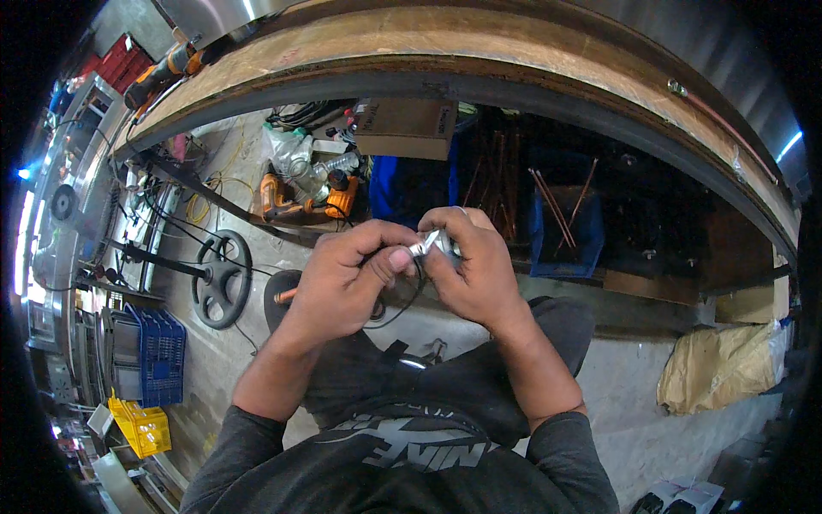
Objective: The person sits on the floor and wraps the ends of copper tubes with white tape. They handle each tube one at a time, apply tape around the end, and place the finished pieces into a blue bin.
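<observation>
My left hand (342, 274) and my right hand (473, 267) meet in front of my body, above my lap. Between their fingertips is a small shiny silver piece (435, 243), crumpled like foil; its exact kind is hard to make out. The left thumb and forefinger pinch its left end, while the right fingers close round the other side. A thin dark cable (413, 300) hangs in a loop below the hands. Past my left wrist a copper-coloured tube end (285, 295) sticks out; the rest of it is hidden behind the hand.
A wooden workbench (360, 43) arches across the far side. Beneath it are an orange drill (274, 199), a cardboard box (406, 127) and a blue bin (548, 257) with copper rods. A black spoked wheel (221, 280) and blue crate (161, 355) stand left; a brown sack (719, 368) lies right.
</observation>
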{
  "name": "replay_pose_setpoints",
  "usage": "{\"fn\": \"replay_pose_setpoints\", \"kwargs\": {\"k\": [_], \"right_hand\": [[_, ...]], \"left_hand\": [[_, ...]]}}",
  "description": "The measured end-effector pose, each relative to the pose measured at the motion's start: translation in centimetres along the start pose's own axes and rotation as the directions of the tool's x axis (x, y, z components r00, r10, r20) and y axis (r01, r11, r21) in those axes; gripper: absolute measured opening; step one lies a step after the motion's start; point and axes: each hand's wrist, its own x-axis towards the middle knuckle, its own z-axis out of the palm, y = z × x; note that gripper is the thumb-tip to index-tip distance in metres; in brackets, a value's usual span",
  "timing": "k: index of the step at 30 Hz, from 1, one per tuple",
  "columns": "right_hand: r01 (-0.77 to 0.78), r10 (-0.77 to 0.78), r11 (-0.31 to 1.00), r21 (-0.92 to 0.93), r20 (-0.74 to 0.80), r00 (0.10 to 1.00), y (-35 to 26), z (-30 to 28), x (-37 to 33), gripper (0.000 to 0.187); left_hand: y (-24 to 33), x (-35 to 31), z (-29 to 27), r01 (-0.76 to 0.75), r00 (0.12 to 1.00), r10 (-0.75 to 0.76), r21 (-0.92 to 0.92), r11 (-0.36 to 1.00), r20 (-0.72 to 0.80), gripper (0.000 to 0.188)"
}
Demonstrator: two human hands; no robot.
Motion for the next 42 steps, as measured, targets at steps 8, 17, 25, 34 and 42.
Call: {"fn": "replay_pose_setpoints", "kwargs": {"k": [8, 17, 25, 34, 42], "right_hand": [[0.025, -0.028, 0.998, 0.060, 0.049, 0.998, 0.2, -0.5, 0.1, 0.032], [0.032, -0.032, 0.999, 0.004, 0.019, 0.999, 0.6, -0.2, 0.1, 0.027], [0.024, -0.026, 0.998, 0.057, 0.046, 0.999, -0.2, -0.2, 0.2, 0.026], [0.061, -0.068, 0.992, 0.112, 0.061, 0.996, 0.2, -0.4, -0.1, 0.022], [0.012, -0.014, 0.996, 0.092, 0.021, 1.000, -0.4, 0.1, 0.1, 0.026]], "left_hand": [[0.3, -0.3, 0.3, -0.001, 1.000, -0.001, -0.171, 0.985, -0.011, 0.023], [-0.4, 0.4, 0.3, -0.091, 0.995, 0.091, -0.020, 0.996, -0.039, 0.020], [-0.3, 0.2, 0.4, 0.048, 0.995, -0.055, -0.073, 0.996, -0.085, 0.024], [-0.3, 0.4, 0.0, -0.074, 0.997, 0.072, -0.083, 0.994, -0.035, 0.020], [-1.1, 0.2, 0.3, -0.087, 0.993, 0.080, -0.077, 0.993, -0.085, 0.025]]}}
